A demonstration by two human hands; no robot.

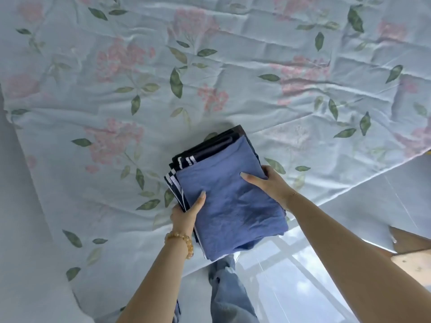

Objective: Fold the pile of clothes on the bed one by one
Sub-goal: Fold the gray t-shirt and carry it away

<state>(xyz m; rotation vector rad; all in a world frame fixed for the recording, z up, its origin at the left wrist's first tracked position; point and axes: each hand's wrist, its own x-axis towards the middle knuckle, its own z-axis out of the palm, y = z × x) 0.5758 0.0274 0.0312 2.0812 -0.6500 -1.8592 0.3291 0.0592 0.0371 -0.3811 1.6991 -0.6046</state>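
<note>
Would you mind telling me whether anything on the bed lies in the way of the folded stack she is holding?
Nothing visible does. The left hand and right hand grip the stack of folded clothes by its two sides at the bed's near edge, and the floral bedsheet beyond it shows only wrinkles, no other items.

— Where does the single view look from?
— From the person's head, facing forward and steeply down over both forearms.
— How close?
— Near: the stack of folded blue and dark striped clothes (229, 190) fills the centre, the pale floral bed sheet (233, 73) spreads beyond, and the glossy white floor (298, 283) lies below.
</note>
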